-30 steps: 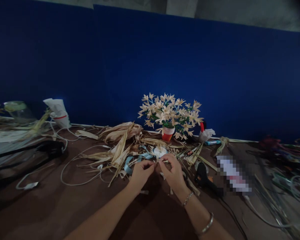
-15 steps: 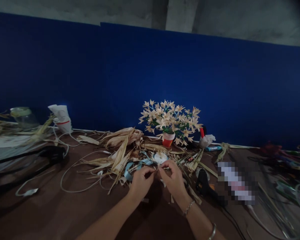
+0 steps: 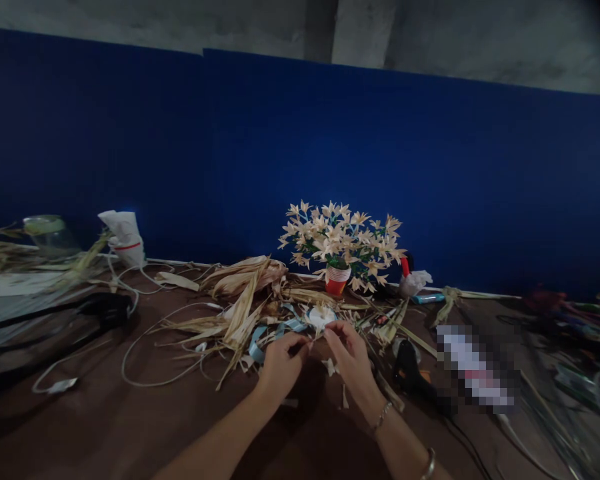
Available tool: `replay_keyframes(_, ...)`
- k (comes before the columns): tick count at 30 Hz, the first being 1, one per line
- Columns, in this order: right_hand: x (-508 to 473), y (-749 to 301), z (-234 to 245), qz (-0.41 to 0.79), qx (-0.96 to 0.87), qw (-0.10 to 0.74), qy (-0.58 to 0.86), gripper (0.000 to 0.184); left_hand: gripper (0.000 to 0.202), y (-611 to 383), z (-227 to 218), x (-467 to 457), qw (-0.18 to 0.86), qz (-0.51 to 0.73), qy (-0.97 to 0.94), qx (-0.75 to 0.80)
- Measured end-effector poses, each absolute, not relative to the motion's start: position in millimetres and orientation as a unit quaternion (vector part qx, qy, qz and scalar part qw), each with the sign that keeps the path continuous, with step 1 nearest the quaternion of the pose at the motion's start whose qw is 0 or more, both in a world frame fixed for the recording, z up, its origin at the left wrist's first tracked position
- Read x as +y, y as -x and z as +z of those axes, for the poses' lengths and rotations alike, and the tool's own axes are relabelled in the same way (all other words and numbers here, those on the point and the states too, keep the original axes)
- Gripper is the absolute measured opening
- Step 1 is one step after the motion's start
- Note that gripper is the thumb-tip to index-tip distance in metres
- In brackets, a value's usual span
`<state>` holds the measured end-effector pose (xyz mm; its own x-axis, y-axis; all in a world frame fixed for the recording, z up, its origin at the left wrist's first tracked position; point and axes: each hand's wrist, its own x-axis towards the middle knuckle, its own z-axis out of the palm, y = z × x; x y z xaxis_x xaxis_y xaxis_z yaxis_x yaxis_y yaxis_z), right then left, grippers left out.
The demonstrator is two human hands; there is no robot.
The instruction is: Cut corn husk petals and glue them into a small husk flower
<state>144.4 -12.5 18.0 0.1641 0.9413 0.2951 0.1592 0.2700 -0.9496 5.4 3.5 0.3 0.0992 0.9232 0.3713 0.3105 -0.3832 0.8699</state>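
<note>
My left hand [image 3: 281,365] and my right hand [image 3: 351,359] meet over the brown table [image 3: 105,427], fingertips pinched together on a small pale strip of dried leaf that I can barely make out. Just beyond them lies a white roll of tape [image 3: 320,316] with light blue ribbon [image 3: 260,337] trailing to the left. A pile of dried corn husks [image 3: 243,290] spreads behind my left hand. A red paper cup [image 3: 337,279] holding a bunch of pale husk flowers [image 3: 341,240] stands farther back.
A black glue gun [image 3: 411,373] with its cord lies right of my right hand. White cable [image 3: 145,347] loops at left, near a black object [image 3: 103,308]. A white cup [image 3: 124,237] and a glass jar [image 3: 47,233] stand far left. A blue wall [image 3: 300,160] backs the table.
The view has tilted up slightly. My hands stay together at the same spot, fingers shifting a little on the small strip.
</note>
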Motion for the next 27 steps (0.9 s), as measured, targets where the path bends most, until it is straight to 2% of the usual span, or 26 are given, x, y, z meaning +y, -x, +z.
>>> replay_keyframes(11,-10.1,-145.7,20.7,0.401,-0.503,0.575,0.505,0.02,0.015,-5.9,-6.6,4.6,0.252,0.485,-0.722,0.424)
replay_keyframes(16,-8.6,-147.7,17.2,0.413,-0.495,0.564,0.515,0.019,0.016,-7.3,-5.4,3.3,0.288,0.489,-0.703,0.428)
replay_keyframes(19,-8.4,-148.1,16.3,0.414,-0.493,0.569,0.512,0.019,0.023,-7.9,-3.7,2.5,0.32,0.495,-0.677,0.44)
replay_keyframes(27,-7.7,-145.6,13.0,0.42,-0.5,0.566,0.503,0.02,0.012,-8.5,0.4,1.4,0.348,0.495,-0.658,0.449)
